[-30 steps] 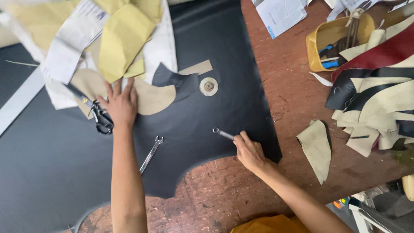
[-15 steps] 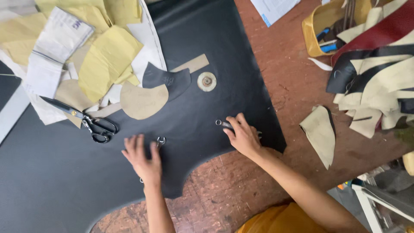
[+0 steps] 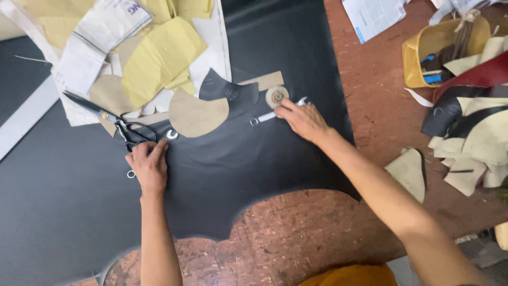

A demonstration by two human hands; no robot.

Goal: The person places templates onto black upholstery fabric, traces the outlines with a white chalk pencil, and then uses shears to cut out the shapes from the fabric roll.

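A large black leather sheet [image 3: 254, 169] covers the worn red-brown table [image 3: 381, 95]. My left hand [image 3: 148, 165] presses down on a small silver wrench [image 3: 171, 135] just below the black-handled scissors [image 3: 114, 121]. The wrench's ends stick out on both sides of the hand. My right hand [image 3: 300, 119] grips a second silver wrench [image 3: 260, 119] next to a round metal disc [image 3: 276, 96]. Between the hands lie a tan pattern piece [image 3: 197, 114] and a black cut piece [image 3: 228, 92].
Yellow and cream cut pieces [image 3: 159, 55] and white papers are piled at the top left. A yellow basket [image 3: 434, 45] with tools and a heap of cream, black and red scraps [image 3: 471, 132] sit at the right. A tan scrap [image 3: 408, 172] lies on the table.
My left hand came down onto the wrench on the sheet and moved it up-left beside the scissors. My right hand carried its wrench up to the round disc.
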